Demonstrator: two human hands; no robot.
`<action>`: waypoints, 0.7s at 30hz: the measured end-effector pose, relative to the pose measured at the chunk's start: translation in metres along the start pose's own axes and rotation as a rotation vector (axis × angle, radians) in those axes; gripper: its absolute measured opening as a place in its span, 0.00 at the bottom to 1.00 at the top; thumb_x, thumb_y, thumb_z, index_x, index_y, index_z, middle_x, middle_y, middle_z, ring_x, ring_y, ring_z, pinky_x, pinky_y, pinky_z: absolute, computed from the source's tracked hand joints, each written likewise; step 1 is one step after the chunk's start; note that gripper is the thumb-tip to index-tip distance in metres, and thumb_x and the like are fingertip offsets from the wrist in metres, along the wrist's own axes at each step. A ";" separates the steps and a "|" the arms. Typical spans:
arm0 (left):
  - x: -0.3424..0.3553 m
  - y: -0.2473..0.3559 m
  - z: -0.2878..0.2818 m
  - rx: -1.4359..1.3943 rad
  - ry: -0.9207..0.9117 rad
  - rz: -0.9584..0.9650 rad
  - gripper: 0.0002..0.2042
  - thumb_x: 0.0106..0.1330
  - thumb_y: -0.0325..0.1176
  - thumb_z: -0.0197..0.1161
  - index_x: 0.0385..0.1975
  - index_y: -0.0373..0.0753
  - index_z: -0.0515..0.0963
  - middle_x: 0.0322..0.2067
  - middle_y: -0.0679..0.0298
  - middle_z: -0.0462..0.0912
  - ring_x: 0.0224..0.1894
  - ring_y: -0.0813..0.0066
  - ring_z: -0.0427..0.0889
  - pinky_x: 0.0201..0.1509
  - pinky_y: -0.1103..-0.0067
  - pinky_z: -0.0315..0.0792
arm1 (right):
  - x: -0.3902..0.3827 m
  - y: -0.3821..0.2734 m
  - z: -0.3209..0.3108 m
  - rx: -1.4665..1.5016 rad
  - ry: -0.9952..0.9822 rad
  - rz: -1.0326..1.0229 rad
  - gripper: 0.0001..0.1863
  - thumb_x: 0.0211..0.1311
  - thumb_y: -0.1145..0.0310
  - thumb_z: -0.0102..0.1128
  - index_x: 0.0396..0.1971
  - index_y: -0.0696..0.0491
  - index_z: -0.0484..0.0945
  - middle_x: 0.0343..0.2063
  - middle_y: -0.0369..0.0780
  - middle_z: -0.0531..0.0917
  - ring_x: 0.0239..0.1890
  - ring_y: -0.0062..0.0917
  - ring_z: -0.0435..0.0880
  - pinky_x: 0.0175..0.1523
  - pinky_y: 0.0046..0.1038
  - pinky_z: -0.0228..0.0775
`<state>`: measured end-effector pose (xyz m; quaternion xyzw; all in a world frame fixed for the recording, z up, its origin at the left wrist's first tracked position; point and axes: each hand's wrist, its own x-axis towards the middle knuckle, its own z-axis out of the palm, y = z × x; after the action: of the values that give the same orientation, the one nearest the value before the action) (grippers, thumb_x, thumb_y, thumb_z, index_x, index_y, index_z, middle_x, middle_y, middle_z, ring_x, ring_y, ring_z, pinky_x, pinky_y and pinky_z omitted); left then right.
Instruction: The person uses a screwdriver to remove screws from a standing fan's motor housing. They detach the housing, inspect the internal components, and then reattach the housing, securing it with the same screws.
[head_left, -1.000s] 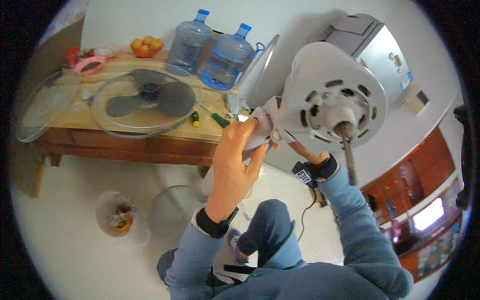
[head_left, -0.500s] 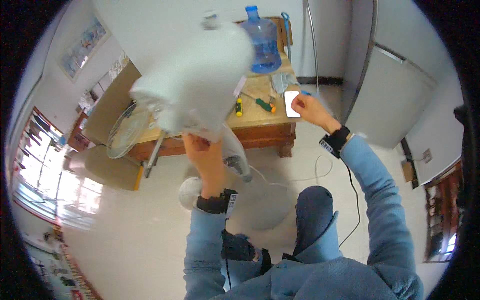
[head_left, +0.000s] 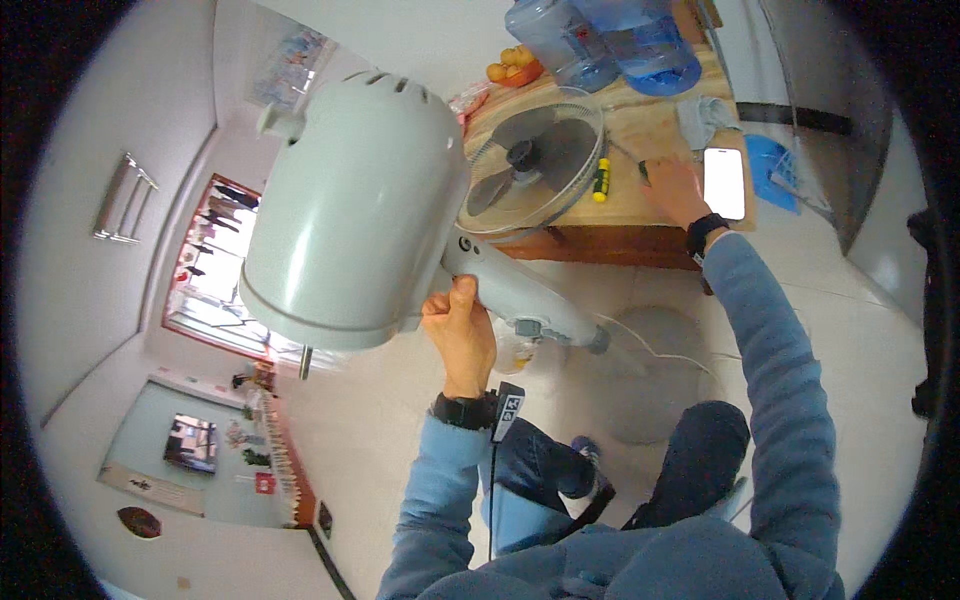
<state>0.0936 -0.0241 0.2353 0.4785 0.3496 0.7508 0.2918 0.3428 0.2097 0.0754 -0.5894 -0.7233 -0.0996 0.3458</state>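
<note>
Both apart: left hand (head_left: 462,340) clamped on fan body (head_left: 360,210); right hand (head_left: 678,190) at green screwdriver (head_left: 643,171) on table (head_left: 640,120), grip unclear; phone (head_left: 724,184) just right.

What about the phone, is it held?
No, the phone lies on the table beside the right hand, while the left hand grips the fan body.
</note>
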 end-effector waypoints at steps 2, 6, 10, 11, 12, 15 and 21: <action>0.003 0.000 0.002 -0.039 -0.044 0.018 0.11 0.59 0.30 0.67 0.29 0.37 0.69 0.29 0.68 0.75 0.33 0.80 0.71 0.44 0.79 0.68 | 0.000 0.002 0.015 -0.118 -0.083 -0.018 0.09 0.55 0.66 0.52 0.32 0.53 0.77 0.30 0.41 0.80 0.40 0.34 0.80 0.44 0.36 0.73; 0.003 0.002 0.005 -0.047 -0.175 0.015 0.17 0.60 0.29 0.66 0.45 0.32 0.70 0.44 0.59 0.77 0.47 0.70 0.75 0.57 0.73 0.66 | -0.002 0.002 0.016 -0.196 0.092 -0.071 0.06 0.54 0.68 0.51 0.30 0.52 0.75 0.31 0.41 0.80 0.35 0.34 0.81 0.39 0.36 0.75; 0.005 0.005 -0.002 0.089 -0.279 -0.011 0.25 0.63 0.38 0.63 0.59 0.45 0.64 0.57 0.63 0.70 0.59 0.65 0.69 0.65 0.66 0.60 | -0.026 0.007 -0.023 0.108 0.206 0.042 0.09 0.57 0.66 0.52 0.35 0.53 0.76 0.33 0.43 0.80 0.33 0.39 0.82 0.32 0.39 0.76; 0.007 0.004 -0.004 0.120 -0.296 0.008 0.25 0.63 0.39 0.62 0.59 0.45 0.65 0.57 0.63 0.70 0.59 0.65 0.69 0.65 0.67 0.61 | -0.037 0.012 -0.040 0.160 0.200 0.067 0.11 0.57 0.65 0.53 0.38 0.53 0.76 0.34 0.44 0.80 0.34 0.39 0.82 0.34 0.39 0.76; 0.007 0.004 -0.006 0.104 -0.300 0.008 0.24 0.64 0.39 0.62 0.59 0.45 0.65 0.57 0.63 0.70 0.59 0.66 0.69 0.64 0.67 0.62 | -0.050 0.020 -0.060 0.212 0.271 0.044 0.13 0.58 0.64 0.54 0.41 0.52 0.76 0.35 0.44 0.80 0.34 0.40 0.82 0.36 0.39 0.76; 0.007 0.002 -0.008 0.092 -0.305 0.017 0.23 0.64 0.41 0.61 0.58 0.45 0.66 0.57 0.65 0.71 0.59 0.68 0.69 0.64 0.68 0.63 | -0.073 0.039 -0.130 0.309 0.157 0.152 0.18 0.59 0.67 0.57 0.49 0.54 0.73 0.40 0.46 0.80 0.35 0.36 0.81 0.39 0.32 0.73; 0.006 0.004 -0.007 0.144 -0.287 -0.008 0.24 0.64 0.43 0.61 0.58 0.46 0.65 0.56 0.66 0.71 0.59 0.70 0.69 0.64 0.69 0.63 | -0.088 0.014 -0.228 0.872 -0.135 -0.121 0.19 0.57 0.69 0.58 0.50 0.51 0.75 0.38 0.40 0.81 0.38 0.25 0.79 0.48 0.25 0.69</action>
<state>0.0846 -0.0236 0.2400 0.5992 0.3589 0.6467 0.3065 0.4486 0.0191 0.1861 -0.3501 -0.7518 0.2336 0.5076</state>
